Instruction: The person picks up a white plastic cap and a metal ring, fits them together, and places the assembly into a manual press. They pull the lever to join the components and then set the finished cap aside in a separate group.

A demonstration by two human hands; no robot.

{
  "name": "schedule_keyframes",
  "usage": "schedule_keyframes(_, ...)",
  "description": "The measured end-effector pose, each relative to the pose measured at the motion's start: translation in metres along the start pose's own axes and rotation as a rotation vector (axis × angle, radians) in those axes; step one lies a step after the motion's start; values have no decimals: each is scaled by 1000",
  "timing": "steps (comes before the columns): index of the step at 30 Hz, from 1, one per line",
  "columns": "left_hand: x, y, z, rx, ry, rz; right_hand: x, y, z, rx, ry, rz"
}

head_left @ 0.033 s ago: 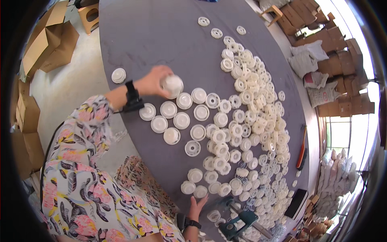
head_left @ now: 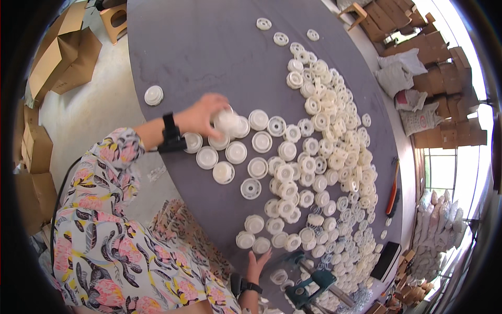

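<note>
My left hand is closed round a white round plastic cap, which motion blurs. It hangs over a group of white flanged discs, partly covering a disc below it. My right hand rests on the table with thumb and fingers apart, its fingertips at the near rim of a white stacked cap. Two similar caps stand just beyond that one. Right of this hand is a dark green metal hand press. A flat ring with holes lies between the two hands.
A large pile of white plastic wheels covers the right of the grey table. A single cap sits at the left edge. An orange-handled tool and a black box lie at the far edge. Cartons stand on the floor.
My left hand has shifted a little to the right and downward, carrying the white cap over the grouped discs. My right hand stays in the same place beside its cap.
</note>
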State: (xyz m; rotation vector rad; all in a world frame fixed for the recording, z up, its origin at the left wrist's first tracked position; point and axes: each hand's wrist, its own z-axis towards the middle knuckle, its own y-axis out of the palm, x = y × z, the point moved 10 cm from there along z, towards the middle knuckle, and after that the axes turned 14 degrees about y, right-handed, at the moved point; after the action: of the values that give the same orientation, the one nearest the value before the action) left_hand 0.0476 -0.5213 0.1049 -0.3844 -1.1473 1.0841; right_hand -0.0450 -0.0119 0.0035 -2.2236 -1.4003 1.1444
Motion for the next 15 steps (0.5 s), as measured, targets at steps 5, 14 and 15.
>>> schedule_keyframes(5,160,47,-75,-369,40,-183,-24,22,-4,-90,-53,-64)
schedule_keyframes(14,191,124,-101,-589,198,-38,-26,23,-2,-99,-70,-41)
schedule_keyframes(15,195,103,-92,-489,200,-132,-24,24,0,-96,-63,-36)
